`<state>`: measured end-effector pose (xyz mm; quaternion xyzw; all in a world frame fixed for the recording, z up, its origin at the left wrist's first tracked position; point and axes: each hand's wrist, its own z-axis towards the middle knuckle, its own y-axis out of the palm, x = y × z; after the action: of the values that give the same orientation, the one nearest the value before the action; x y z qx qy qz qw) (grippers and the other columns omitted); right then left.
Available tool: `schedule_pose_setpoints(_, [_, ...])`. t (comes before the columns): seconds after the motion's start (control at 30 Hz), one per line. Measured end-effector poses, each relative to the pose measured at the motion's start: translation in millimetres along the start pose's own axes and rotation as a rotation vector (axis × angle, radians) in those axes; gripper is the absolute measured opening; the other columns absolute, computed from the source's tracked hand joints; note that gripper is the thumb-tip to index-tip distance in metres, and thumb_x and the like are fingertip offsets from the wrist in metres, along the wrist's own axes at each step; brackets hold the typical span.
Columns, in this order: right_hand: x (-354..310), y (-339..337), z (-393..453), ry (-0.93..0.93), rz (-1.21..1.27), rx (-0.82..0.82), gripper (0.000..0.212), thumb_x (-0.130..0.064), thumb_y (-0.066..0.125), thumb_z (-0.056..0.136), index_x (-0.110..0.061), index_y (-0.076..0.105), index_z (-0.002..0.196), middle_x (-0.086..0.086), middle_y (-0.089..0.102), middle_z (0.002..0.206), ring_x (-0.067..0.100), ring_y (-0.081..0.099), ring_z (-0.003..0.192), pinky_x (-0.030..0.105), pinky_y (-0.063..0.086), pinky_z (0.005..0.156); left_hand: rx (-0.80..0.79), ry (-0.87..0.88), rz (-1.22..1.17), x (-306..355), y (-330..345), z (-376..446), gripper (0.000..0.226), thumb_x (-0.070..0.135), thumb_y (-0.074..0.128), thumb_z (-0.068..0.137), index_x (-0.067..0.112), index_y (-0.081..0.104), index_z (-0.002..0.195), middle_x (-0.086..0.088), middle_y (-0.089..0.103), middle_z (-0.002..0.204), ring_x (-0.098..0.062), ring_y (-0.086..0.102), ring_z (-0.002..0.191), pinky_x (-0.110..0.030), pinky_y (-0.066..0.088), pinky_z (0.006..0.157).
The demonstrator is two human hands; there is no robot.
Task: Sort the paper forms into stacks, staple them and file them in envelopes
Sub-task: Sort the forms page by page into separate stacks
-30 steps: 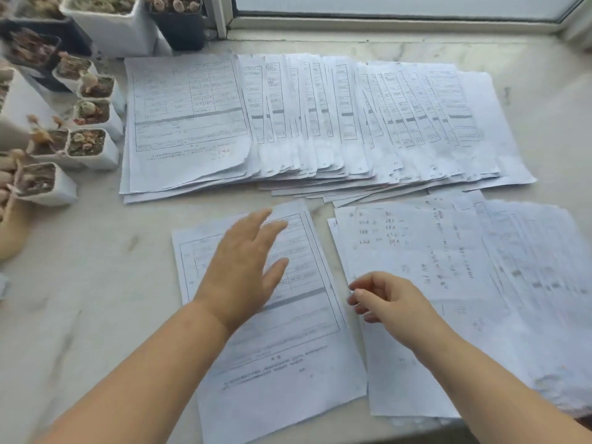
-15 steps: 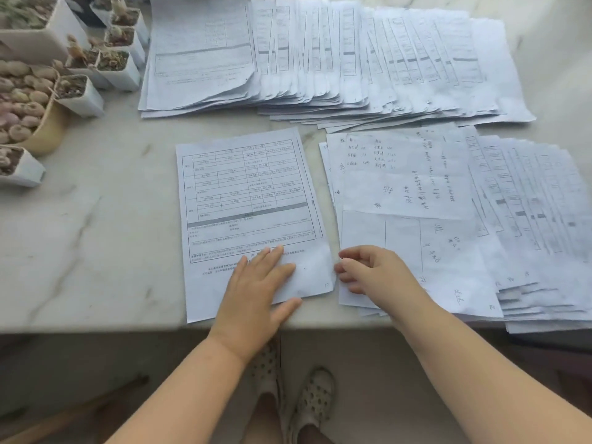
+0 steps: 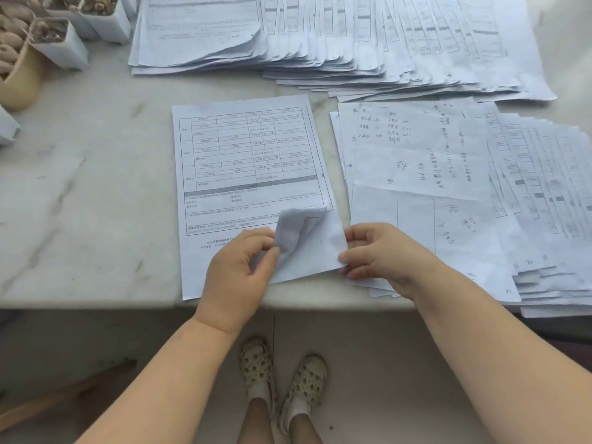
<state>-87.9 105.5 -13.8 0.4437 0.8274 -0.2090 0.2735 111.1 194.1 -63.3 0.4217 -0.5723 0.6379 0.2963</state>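
The left hand [image 3: 238, 267] pinches the lower right corner of the printed form [image 3: 246, 174] at frame centre, curling it up and over. The right hand [image 3: 376, 251] grips that sheet's right edge with curled fingers. The form lies on the marble worktop [image 3: 89, 187]. Right of it spreads a fanned stack of handwritten sheets [image 3: 448, 174]; another fanned stack [image 3: 336, 36] fills the top. Small white plant pots [image 3: 64, 40] stand upper left.

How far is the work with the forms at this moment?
Done: forms lie in a far fan and a right fan. In hand: the left hand peels up the corner of the middle form; the right hand pinches its edge. Left: no stapler or envelope is in view, so stapling and filing look not yet done.
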Motion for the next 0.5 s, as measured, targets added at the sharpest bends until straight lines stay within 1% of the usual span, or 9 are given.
schedule_pose_setpoints(0.1, [2.9, -7.2, -1.0, -0.028, 0.076, -0.077, 0.036, 0.015, 0.057, 0.086, -0.006, 0.062, 0.115, 0.012, 0.071, 0.088, 0.015, 0.068, 0.068, 0.021, 0.057, 0.062, 0.049, -0.045, -0.031, 2.2, 5.2, -0.6, 0.028, 0.04, 0.058, 0.075, 0.013, 0.065, 0.074, 0.01, 0.068, 0.095, 0.0, 0.061, 0.089, -0.014, 0.043, 0.079])
schedule_pose_setpoints(0.17, [4.2, -9.9, -1.5, -0.05, 0.077, -0.097, 0.042, 0.016, 0.057, 0.086, -0.007, 0.059, 0.121, 0.012, 0.071, 0.089, 0.016, 0.067, 0.071, 0.022, 0.057, 0.066, 0.078, -0.068, -0.059, 2.1, 7.3, -0.6, 0.03, 0.042, 0.06, 0.075, 0.013, 0.059, 0.067, 0.009, 0.066, 0.084, 0.0, 0.058, 0.079, -0.013, 0.041, 0.073])
schedule_pose_setpoints(0.2, [4.5, -10.6, -1.4, -0.057, 0.075, -0.102, 0.043, 0.016, 0.057, 0.086, -0.007, 0.058, 0.123, 0.012, 0.071, 0.089, 0.017, 0.067, 0.072, 0.022, 0.058, 0.067, 0.091, -0.062, -0.067, 2.2, 7.6, -0.5, 0.032, 0.042, 0.059, 0.079, 0.015, 0.053, 0.063, 0.011, 0.061, 0.075, 0.0, 0.054, 0.071, -0.013, 0.039, 0.067])
schedule_pose_setpoints(0.23, [4.6, -10.5, -1.6, -0.061, 0.07, -0.105, 0.044, 0.016, 0.057, 0.086, -0.008, 0.058, 0.123, 0.011, 0.072, 0.088, 0.017, 0.067, 0.072, 0.023, 0.058, 0.069, 0.104, -0.049, -0.062, 3.0, 7.8, -0.7, 0.036, 0.042, 0.055, 0.085, 0.018, 0.045, 0.059, 0.011, 0.052, 0.065, -0.002, 0.047, 0.064, -0.014, 0.035, 0.062])
schedule_pose_setpoints(0.3, [5.6, -9.9, -1.3, -0.066, 0.058, -0.098, 0.045, 0.016, 0.057, 0.086, -0.009, 0.059, 0.122, 0.008, 0.073, 0.086, 0.017, 0.067, 0.072, 0.023, 0.058, 0.071, 0.14, -0.028, -0.028, 6.4, 8.5, -1.0, 0.042, 0.039, 0.045, 0.094, 0.021, 0.031, 0.059, 0.008, 0.034, 0.057, -0.006, 0.036, 0.056, -0.015, 0.028, 0.055])
schedule_pose_setpoints(0.33, [6.4, -9.7, -1.2, -0.069, 0.053, -0.095, 0.044, 0.016, 0.057, 0.086, -0.01, 0.059, 0.122, 0.008, 0.073, 0.085, 0.016, 0.067, 0.072, 0.024, 0.058, 0.071, 0.162, -0.027, -0.019, 7.5, 9.6, -1.0, 0.042, 0.037, 0.042, 0.097, 0.021, 0.029, 0.06, 0.007, 0.032, 0.056, -0.006, 0.034, 0.055, -0.016, 0.028, 0.054])
schedule_pose_setpoints(0.4, [7.8, -9.6, -1.1, -0.075, 0.057, -0.098, 0.043, 0.015, 0.056, 0.087, -0.009, 0.059, 0.122, 0.009, 0.074, 0.089, 0.015, 0.068, 0.075, 0.024, 0.057, 0.073, 0.201, -0.043, -0.044, 9.1, 12.5, -1.3, 0.041, 0.032, 0.042, 0.098, 0.024, 0.028, 0.061, 0.008, 0.033, 0.057, -0.005, 0.035, 0.056, -0.014, 0.029, 0.055])
schedule_pose_setpoints(0.47, [9.0, -10.2, -0.8, -0.072, 0.071, -0.102, 0.042, 0.015, 0.055, 0.088, -0.009, 0.059, 0.122, 0.01, 0.074, 0.093, 0.015, 0.069, 0.078, 0.023, 0.058, 0.072, 0.188, -0.029, -0.046, 9.1, 15.1, -1.4, 0.038, 0.032, 0.046, 0.095, 0.029, 0.03, 0.061, 0.012, 0.039, 0.061, -0.002, 0.041, 0.061, -0.011, 0.032, 0.06])
schedule_pose_setpoints(0.5, [9.6, -10.6, -0.2, -0.068, 0.075, -0.104, 0.041, 0.015, 0.055, 0.088, -0.009, 0.059, 0.122, 0.01, 0.074, 0.095, 0.015, 0.069, 0.079, 0.023, 0.058, 0.072, 0.166, -0.008, -0.012, 8.1, 16.2, -1.7, 0.034, 0.032, 0.052, 0.09, 0.031, 0.034, 0.062, 0.016, 0.045, 0.067, 0.0, 0.045, 0.068, -0.008, 0.034, 0.065])
